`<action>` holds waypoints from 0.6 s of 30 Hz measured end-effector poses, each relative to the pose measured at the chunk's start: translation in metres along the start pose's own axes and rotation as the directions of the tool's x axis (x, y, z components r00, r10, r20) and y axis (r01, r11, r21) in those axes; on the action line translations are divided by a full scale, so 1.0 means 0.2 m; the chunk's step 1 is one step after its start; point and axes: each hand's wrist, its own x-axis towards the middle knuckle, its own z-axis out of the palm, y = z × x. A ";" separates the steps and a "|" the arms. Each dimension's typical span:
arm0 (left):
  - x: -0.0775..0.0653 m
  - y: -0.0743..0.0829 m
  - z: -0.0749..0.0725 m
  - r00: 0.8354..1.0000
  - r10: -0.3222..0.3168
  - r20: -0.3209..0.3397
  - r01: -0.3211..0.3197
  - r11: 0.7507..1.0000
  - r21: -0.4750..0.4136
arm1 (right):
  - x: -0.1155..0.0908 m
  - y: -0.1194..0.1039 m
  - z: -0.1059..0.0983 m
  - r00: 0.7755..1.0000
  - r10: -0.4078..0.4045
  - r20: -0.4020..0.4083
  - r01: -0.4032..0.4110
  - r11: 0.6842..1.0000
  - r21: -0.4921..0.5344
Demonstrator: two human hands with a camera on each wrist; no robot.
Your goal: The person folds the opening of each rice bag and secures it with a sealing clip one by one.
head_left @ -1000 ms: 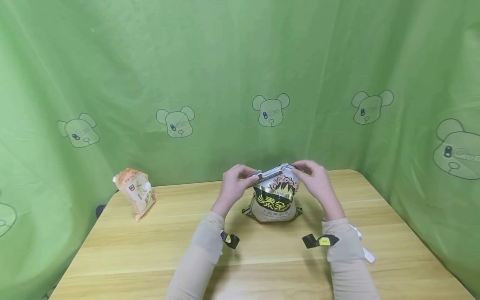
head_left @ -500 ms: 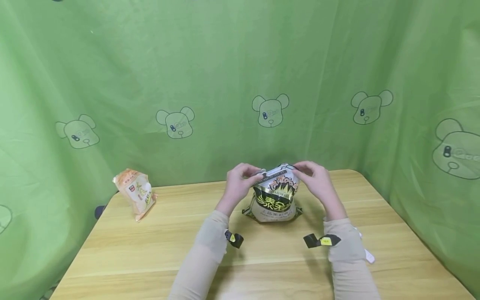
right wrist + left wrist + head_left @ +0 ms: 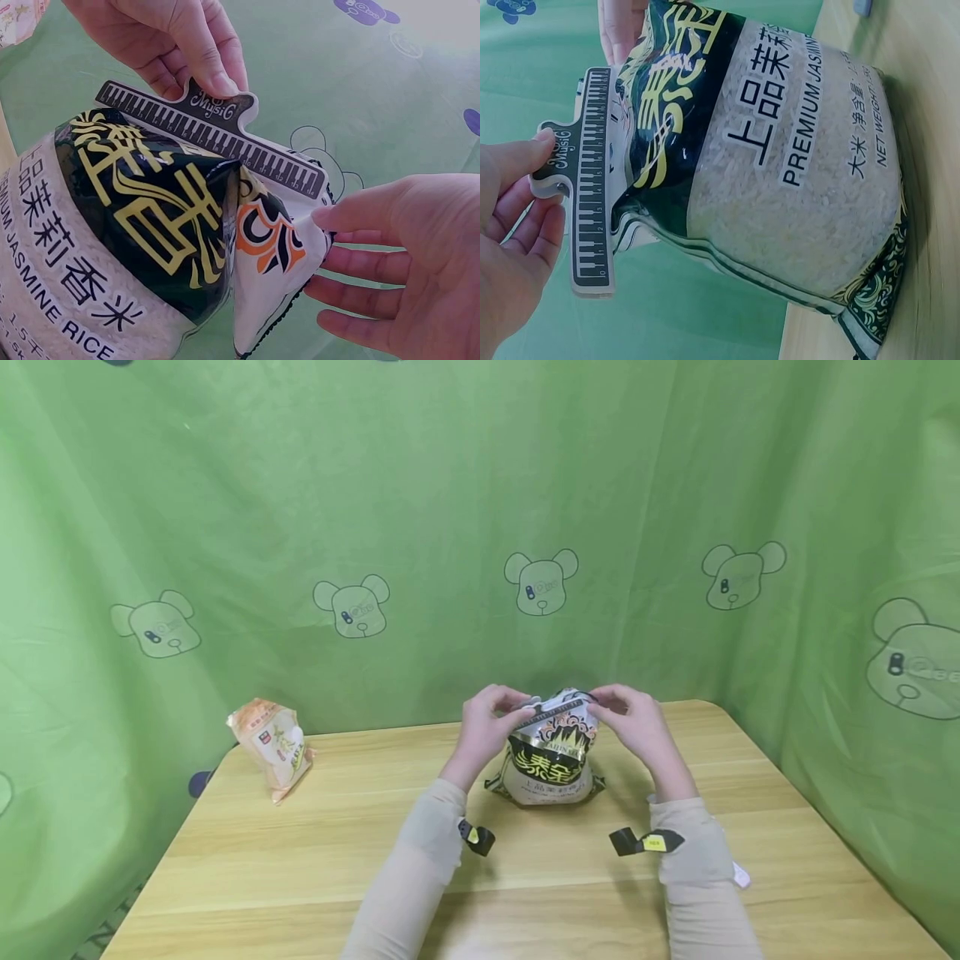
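A bag of jasmine rice (image 3: 547, 781) stands upright on the table, its clear lower part showing grains in the left wrist view. Across its folded top lies a black clip (image 3: 592, 176) printed with piano keys and the word "Music". My left hand (image 3: 486, 725) pinches the clip's handle between thumb and fingers, seen closely in the right wrist view, where the clip (image 3: 217, 142) spans the bag's upper edge. With thumb and fingers, my right hand (image 3: 405, 259) pinches the bag's white top corner. The clip's back side is hidden in the head view.
An orange and white food packet (image 3: 276, 747) lies at the table's far left corner. By my right sleeve, a white object (image 3: 741, 875) is mostly covered. Green curtain (image 3: 450, 510) with bear-head prints hangs behind and beside the wooden table (image 3: 360, 843).
My left hand has shifted slightly right with the clip along the bag's top. My right hand stays at its corner, nearly still, and the bag stands in the same spot.
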 end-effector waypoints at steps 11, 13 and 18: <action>0.01 0.03 0.04 1.000 0.025 -0.017 -0.025 1.000 0.010 | 0.00 0.01 -0.01 1.000 0.012 0.019 -0.012 1.000 0.009; 0.01 0.04 0.05 0.999 0.025 -0.021 -0.025 1.000 0.011 | 0.00 0.01 -0.01 1.000 0.015 0.022 -0.015 1.000 0.009; 0.01 0.06 0.07 0.999 0.034 -0.038 -0.034 0.999 0.014 | 0.00 0.01 -0.01 0.999 0.022 0.027 -0.022 1.000 0.013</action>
